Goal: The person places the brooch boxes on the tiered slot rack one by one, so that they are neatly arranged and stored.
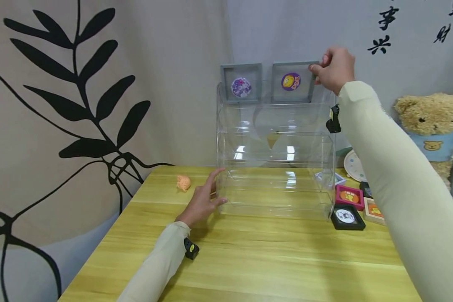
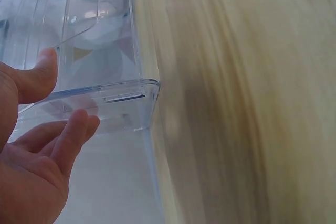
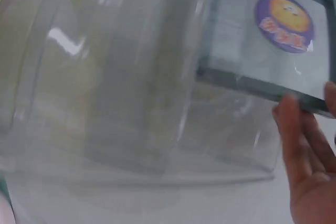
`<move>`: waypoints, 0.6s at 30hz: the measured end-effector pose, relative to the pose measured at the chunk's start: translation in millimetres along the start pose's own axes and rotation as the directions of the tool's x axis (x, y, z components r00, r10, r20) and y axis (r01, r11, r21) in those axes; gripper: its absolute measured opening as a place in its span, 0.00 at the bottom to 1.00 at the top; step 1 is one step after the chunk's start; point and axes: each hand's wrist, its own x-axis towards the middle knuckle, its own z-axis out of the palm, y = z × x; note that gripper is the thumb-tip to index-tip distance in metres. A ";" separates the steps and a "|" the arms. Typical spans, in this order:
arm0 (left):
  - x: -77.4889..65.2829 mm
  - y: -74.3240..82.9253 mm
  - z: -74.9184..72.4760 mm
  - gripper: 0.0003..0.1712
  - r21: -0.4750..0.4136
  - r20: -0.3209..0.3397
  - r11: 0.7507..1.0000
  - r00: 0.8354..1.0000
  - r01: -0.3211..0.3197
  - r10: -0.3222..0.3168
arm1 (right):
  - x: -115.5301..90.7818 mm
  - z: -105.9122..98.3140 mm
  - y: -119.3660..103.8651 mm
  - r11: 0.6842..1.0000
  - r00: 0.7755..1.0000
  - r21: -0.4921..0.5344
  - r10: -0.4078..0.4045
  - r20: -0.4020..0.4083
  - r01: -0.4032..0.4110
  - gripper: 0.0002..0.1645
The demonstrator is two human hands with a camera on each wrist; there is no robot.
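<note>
A clear acrylic display rack (image 1: 275,184) with several tiers stands on the wooden table. Two grey frames are on its top tier: one with a purple round badge, the left frame (image 1: 241,100), and one with a purple and yellow badge, the right frame (image 1: 277,94). My right hand (image 1: 336,69) pinches the right frame by its right edge between thumb and fingers, also seen in the right wrist view. At the rack's lower left side, my left hand (image 1: 201,203) holds the side panel (image 2: 121,90), thumb on one face and fingers on the other.
Right of the rack lie small badge frames: a black one (image 1: 348,217), a magenta one (image 1: 350,197) and a beige one (image 1: 373,211). A teddy bear (image 1: 432,126) sits behind them. An orange figurine (image 1: 183,183) is at the left, by the table's back edge.
</note>
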 end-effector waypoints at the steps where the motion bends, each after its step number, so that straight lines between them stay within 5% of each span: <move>1: 0.3 -0.1 1.0 0.54 -0.003 0.002 1.000 1.000 -0.002 0.002 | 0.0 0.9 4.2 0.996 1.000 -0.090 -0.023 -0.014 0.022 0.15; 4: 1.9 -0.1 4.0 0.54 -0.006 -0.007 1.000 1.000 -0.007 0.007 | -0.8 3.1 15.0 0.961 0.996 -0.266 -0.086 -0.027 0.075 0.17; 11: 4.6 -3.6 12.9 0.53 0.008 0.018 1.000 1.000 -0.020 0.020 | -28.8 -2.8 32.1 0.929 0.983 -0.327 -0.185 -0.009 0.172 0.21; 15: 4.3 -2.0 9.7 0.54 -0.003 0.010 1.000 0.999 -0.030 0.030 | -59.6 -16.8 45.6 0.859 0.935 -0.395 -0.355 -0.001 0.326 0.19; 18: 3.9 -2.1 5.3 0.54 0.004 -0.017 1.000 1.000 -0.026 0.026 | -83.1 -30.4 65.7 0.813 0.913 -0.439 -0.405 0.047 0.383 0.17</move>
